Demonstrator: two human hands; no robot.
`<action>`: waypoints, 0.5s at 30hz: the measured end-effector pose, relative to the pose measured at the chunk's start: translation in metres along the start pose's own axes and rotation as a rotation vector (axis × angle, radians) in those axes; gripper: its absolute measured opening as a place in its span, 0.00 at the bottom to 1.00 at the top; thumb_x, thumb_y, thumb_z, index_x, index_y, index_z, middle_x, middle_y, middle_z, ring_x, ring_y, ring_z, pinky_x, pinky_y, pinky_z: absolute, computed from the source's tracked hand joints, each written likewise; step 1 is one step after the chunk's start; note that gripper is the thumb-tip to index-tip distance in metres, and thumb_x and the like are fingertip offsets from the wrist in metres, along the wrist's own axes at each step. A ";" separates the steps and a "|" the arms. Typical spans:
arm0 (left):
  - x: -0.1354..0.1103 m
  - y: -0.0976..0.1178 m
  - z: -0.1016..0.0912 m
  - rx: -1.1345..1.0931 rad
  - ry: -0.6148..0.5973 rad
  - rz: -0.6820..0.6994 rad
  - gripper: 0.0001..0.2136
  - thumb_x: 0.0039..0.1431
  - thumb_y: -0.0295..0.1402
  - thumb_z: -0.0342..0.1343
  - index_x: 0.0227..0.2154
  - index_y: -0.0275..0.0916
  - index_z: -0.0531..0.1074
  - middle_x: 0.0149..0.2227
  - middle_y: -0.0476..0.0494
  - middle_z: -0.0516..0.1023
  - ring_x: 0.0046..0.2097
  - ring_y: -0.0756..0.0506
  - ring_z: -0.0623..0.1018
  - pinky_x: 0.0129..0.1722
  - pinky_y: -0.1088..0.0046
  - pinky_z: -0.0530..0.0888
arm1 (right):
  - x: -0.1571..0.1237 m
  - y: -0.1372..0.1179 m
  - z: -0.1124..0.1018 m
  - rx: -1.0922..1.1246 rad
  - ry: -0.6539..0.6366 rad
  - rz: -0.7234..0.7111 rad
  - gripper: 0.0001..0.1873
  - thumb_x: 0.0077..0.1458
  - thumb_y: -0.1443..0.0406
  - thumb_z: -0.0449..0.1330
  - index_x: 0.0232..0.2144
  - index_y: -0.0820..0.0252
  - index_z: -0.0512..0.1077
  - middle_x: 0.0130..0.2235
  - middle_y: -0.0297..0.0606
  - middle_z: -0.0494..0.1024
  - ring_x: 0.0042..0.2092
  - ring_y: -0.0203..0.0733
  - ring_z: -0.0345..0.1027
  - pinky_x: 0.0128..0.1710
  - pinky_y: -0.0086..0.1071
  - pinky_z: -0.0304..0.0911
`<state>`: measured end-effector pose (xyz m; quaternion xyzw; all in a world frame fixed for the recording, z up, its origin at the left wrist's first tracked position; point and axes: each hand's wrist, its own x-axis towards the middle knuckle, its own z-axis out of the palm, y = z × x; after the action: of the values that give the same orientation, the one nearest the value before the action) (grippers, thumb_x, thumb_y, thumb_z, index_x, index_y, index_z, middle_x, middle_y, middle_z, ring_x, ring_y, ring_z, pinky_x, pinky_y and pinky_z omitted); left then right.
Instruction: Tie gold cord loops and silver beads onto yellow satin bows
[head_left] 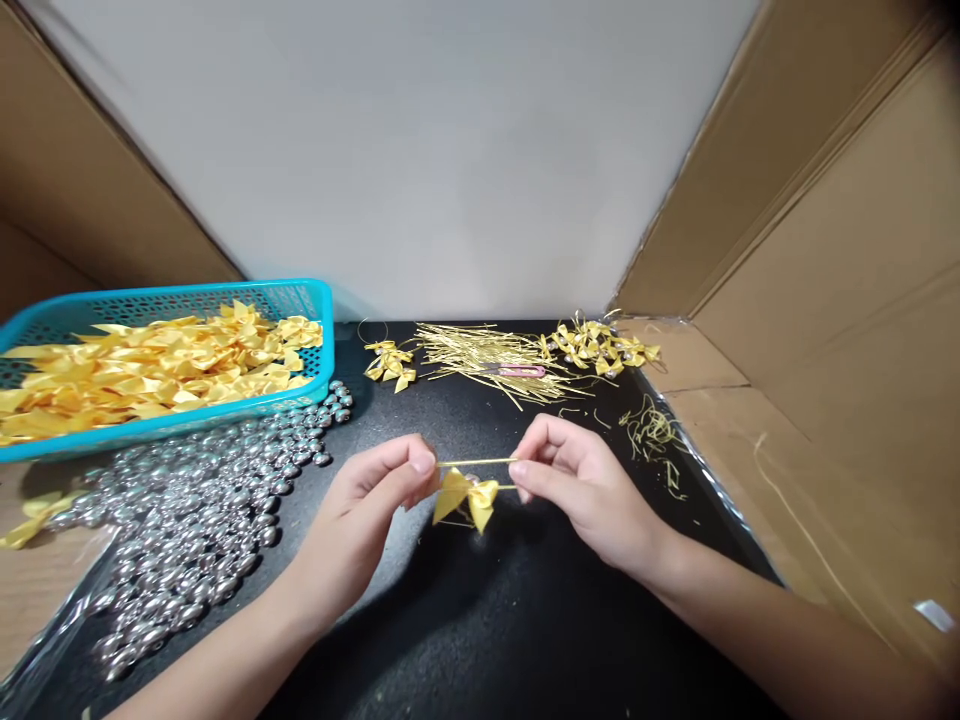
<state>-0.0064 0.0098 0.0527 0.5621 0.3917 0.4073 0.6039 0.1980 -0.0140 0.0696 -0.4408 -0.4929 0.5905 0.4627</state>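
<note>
A thin gold cord (pixel 474 462) is stretched level between my two hands, above the black work surface. My left hand (pixel 382 487) pinches one end between thumb and forefinger. At the other end, my right hand (pixel 564 477) grips it the same way. A yellow ribbon bow (pixel 482 498) hangs just below the stretched cord, with a second strand running from it toward the right fingers. Something small and shiny shows at the top of the bow, partly hidden by the ribbon.
A turquoise basket (pixel 328 345) of yellow ribbon bows stands at the left, beside many silver beads (pixel 202 510). Cut gold cords (pixel 480 350) lie at the back with pink-handled snips (pixel 521 371). Finished-looking bows (pixel 600 345) and cord scraps (pixel 651 428) sit right. Cardboard walls (pixel 825 220) flank the surface.
</note>
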 end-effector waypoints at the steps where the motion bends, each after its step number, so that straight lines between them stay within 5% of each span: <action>1: 0.000 0.000 0.000 0.008 -0.016 0.003 0.18 0.62 0.41 0.54 0.19 0.40 0.60 0.21 0.54 0.57 0.26 0.49 0.58 0.26 0.73 0.58 | 0.000 0.001 0.000 0.001 -0.005 0.008 0.06 0.51 0.67 0.63 0.26 0.59 0.68 0.24 0.28 0.71 0.27 0.32 0.66 0.32 0.29 0.63; 9: 0.002 0.006 0.004 0.222 -0.135 0.027 0.13 0.62 0.31 0.54 0.24 0.40 0.58 0.33 0.51 0.68 0.36 0.49 0.68 0.36 0.74 0.67 | 0.003 0.009 -0.002 0.088 -0.051 -0.003 0.06 0.54 0.64 0.60 0.28 0.58 0.65 0.36 0.36 0.77 0.40 0.38 0.71 0.45 0.34 0.64; 15: 0.007 0.000 0.001 0.305 -0.123 -0.005 0.13 0.63 0.33 0.53 0.24 0.41 0.57 0.34 0.49 0.73 0.36 0.48 0.70 0.36 0.72 0.68 | 0.002 0.003 -0.003 -0.182 -0.071 -0.030 0.07 0.54 0.67 0.59 0.27 0.58 0.64 0.27 0.29 0.66 0.30 0.34 0.59 0.33 0.30 0.57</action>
<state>-0.0026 0.0156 0.0531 0.6702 0.4124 0.3065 0.5356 0.2001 -0.0122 0.0658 -0.4526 -0.5671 0.5514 0.4117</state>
